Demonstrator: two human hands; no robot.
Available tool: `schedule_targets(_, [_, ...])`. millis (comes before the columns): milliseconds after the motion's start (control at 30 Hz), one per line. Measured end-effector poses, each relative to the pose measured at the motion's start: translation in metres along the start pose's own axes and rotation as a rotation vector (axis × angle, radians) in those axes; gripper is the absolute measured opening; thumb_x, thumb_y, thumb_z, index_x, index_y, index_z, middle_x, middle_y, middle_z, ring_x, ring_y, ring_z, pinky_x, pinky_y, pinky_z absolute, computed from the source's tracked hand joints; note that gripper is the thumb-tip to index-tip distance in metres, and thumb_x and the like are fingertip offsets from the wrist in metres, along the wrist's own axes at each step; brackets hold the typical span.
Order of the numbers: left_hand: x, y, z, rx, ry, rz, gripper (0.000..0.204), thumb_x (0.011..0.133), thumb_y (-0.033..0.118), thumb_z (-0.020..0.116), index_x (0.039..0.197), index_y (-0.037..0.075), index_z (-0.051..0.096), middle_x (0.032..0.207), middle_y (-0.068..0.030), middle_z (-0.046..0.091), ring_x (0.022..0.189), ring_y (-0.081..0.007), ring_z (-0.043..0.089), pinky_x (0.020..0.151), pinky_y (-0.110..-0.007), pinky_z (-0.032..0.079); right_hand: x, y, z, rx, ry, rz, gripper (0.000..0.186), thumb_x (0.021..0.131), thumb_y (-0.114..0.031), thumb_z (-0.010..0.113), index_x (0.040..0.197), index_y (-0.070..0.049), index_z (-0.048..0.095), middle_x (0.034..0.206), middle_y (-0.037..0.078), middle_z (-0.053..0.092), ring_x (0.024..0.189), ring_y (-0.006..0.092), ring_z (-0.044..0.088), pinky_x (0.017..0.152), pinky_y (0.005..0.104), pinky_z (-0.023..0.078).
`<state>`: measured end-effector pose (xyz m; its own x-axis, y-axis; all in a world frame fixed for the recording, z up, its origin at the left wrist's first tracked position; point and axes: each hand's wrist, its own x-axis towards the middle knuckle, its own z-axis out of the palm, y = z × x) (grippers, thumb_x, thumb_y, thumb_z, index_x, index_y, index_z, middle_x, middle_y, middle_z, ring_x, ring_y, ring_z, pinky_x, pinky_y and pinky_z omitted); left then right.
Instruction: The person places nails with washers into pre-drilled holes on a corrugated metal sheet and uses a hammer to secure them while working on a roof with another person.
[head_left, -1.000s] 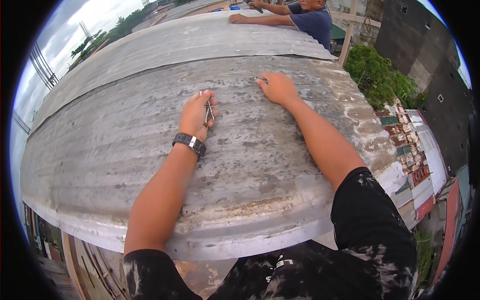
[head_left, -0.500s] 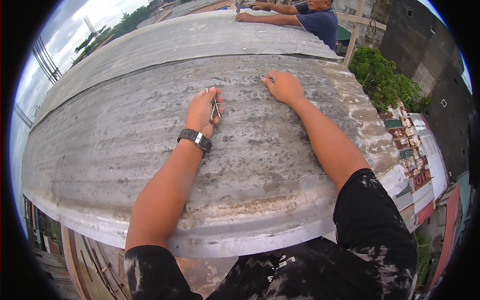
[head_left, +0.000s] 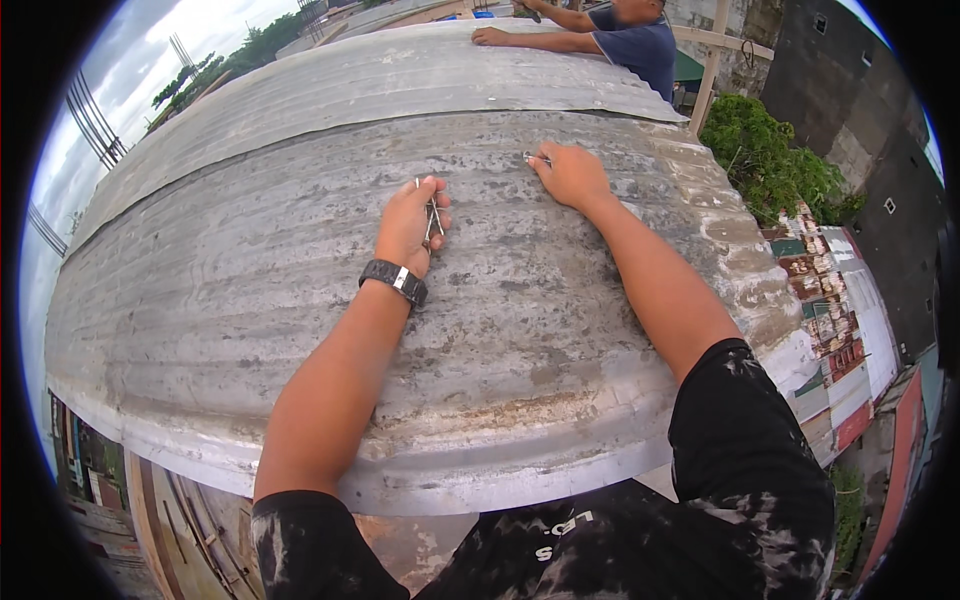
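Corrugated metal roofing sheets (head_left: 500, 330), weathered grey with dark stains, spread out under both my hands. My left hand (head_left: 408, 220), with a dark watch on its wrist, is curled round several thin metal nails (head_left: 433, 222) that lie across the palm and fingers. Ahead and to the right, my right hand (head_left: 570, 175) is closed in a pinch just above the sheet. A small, shiny nail head (head_left: 527, 157) pokes out from between its thumb and finger; the rest of that nail is hidden.
At the far edge another person (head_left: 635, 45) in a dark blue shirt rests one hand on the lighter upper sheet (head_left: 400, 75) and raises the other. The roof's edge runs close before me. Right of it are green bushes (head_left: 765, 160) and a lower rusty roof (head_left: 825, 310).
My left hand has shifted very slightly to the right with the nails. My right hand stays almost in place. The other person's tool hand has lifted up and to the right.
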<state>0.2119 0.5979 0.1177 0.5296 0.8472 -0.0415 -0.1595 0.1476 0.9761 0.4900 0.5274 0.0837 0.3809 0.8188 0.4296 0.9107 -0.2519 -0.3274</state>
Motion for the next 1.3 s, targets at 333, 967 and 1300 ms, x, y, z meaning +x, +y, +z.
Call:
schedule_targets(333, [-0.002, 0.004, 0.004, -0.007, 0.023, 0.006, 0.020, 0.109, 0.027, 0.057, 0.110, 0.008, 0.061, 0.084, -0.0016, 0.063, 0.061, -0.0122, 0.061, 0.040, -0.025, 0.038, 0.002, 0.005, 0.000, -0.007, 0.011, -0.023, 0.035, 0.104, -0.043, 0.059, 0.112, -0.012, 0.072, 0.103, 0.018, 0.077, 0.101, 0.0405, 0.071, 0.087, 0.0523, 0.055])
schedule_targets(967, [-0.002, 0.001, -0.003, -0.019, -0.005, -0.018, 0.022, 0.109, 0.029, 0.059, 0.112, 0.007, 0.063, 0.086, -0.0017, 0.064, 0.062, -0.0109, 0.062, 0.040, -0.024, 0.039, 0.002, -0.001, 0.005, -0.041, -0.004, -0.022, 0.039, 0.105, -0.047, 0.057, 0.116, -0.013, 0.073, 0.105, 0.019, 0.077, 0.101, 0.0414, 0.072, 0.087, 0.0537, 0.055])
schedule_targets(1300, [0.004, -0.001, -0.006, -0.029, -0.005, 0.004, 0.023, 0.108, 0.028, 0.060, 0.112, 0.006, 0.064, 0.087, -0.0031, 0.066, 0.065, -0.0132, 0.064, 0.040, -0.024, 0.040, 0.003, 0.008, 0.010, -0.054, 0.013, -0.028, 0.040, 0.105, -0.048, 0.055, 0.114, -0.013, 0.072, 0.104, 0.018, 0.077, 0.099, 0.0427, 0.072, 0.085, 0.0556, 0.056])
